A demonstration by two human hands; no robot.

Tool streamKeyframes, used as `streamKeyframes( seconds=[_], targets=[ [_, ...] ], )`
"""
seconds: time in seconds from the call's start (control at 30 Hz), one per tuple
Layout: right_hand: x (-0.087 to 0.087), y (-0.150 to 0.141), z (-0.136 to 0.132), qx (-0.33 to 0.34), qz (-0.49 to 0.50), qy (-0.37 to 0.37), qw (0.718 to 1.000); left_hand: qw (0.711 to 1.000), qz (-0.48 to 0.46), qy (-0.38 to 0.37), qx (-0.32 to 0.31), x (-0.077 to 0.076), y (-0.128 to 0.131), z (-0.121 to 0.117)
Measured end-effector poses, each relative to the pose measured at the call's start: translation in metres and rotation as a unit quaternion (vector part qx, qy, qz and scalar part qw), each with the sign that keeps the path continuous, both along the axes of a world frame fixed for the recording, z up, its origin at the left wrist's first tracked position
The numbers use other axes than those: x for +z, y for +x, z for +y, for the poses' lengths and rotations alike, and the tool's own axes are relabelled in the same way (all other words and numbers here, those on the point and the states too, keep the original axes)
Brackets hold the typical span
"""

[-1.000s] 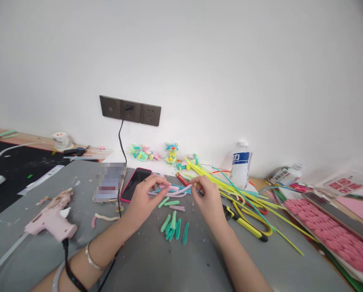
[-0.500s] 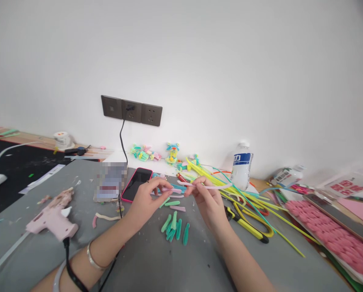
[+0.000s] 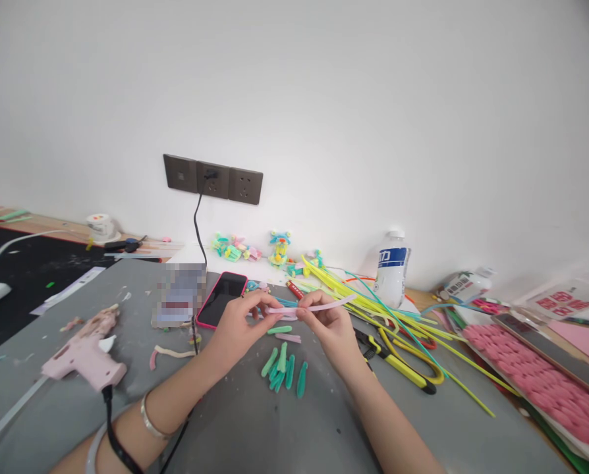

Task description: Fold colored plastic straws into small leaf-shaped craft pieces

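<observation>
Both of my hands meet above the mat on a pale pink pipe cleaner (image 3: 335, 305). My left hand (image 3: 240, 326) pinches its left part between thumb and fingers. Closed around its middle is my right hand (image 3: 331, 329), and the free end sticks out to the right. Another pale pink length lies just under it at my left fingertips; whether it is a separate piece I cannot tell. Below the hands lie several short green and teal folded pipe cleaner pieces (image 3: 302, 380). A short lilac piece (image 3: 288, 338) rests just above them.
A pink glue gun (image 3: 89, 359) lies at left with its black cord. Near my left hand is a phone (image 3: 221, 299). Yellow-handled pliers (image 3: 403, 368) and long yellow pipe cleaners (image 3: 452, 352) are at right. A white bottle (image 3: 392, 270) and small colourful figures (image 3: 279, 249) stand by the wall.
My right hand has moved left, bringing the pink pipe cleaner to my left fingertips. My left hand has stayed in nearly the same place.
</observation>
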State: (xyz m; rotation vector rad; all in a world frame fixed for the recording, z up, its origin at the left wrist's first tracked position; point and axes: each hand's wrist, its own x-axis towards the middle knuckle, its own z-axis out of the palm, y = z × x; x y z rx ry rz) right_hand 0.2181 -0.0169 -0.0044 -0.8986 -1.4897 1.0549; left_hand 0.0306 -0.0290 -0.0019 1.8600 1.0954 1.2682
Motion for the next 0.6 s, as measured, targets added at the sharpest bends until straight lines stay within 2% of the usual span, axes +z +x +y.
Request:
streamKeyframes(
  seconds=[0.17,0.6],
  targets=[
    [-0.0023,-0.0005,0.0007,-0.006,-0.014,0.040,0.999,1.000,-0.008,0.003,-0.005,-0.0005,-0.0006,-0.0009],
    [-0.0029,0.0001,0.0001,0.003,-0.031,0.057,0.998,0.999,-0.046,-0.022,-0.011,-0.0055,-0.0024,0.0005]
  ],
)
